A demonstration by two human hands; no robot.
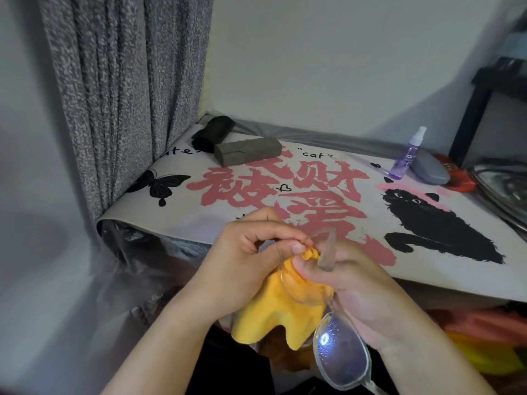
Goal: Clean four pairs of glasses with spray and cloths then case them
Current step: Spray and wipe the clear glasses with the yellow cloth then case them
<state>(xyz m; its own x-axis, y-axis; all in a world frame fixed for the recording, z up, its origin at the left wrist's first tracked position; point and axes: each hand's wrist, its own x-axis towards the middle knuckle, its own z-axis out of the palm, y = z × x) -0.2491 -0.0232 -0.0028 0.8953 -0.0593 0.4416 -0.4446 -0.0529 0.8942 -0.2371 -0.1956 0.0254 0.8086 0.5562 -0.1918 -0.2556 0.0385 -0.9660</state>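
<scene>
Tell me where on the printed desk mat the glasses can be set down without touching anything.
Free: the middle of the printed desk mat, from the grey rectangular case across to the purple spray bottle, and the front strip by the printed black cat. Crowded: back left corner with the black case, and the far right, where the bottle, the grey oval case and a metal tray cluster.

Yellow cloth [273, 315], purple spray bottle [405, 158], grey case [429, 166].
</scene>
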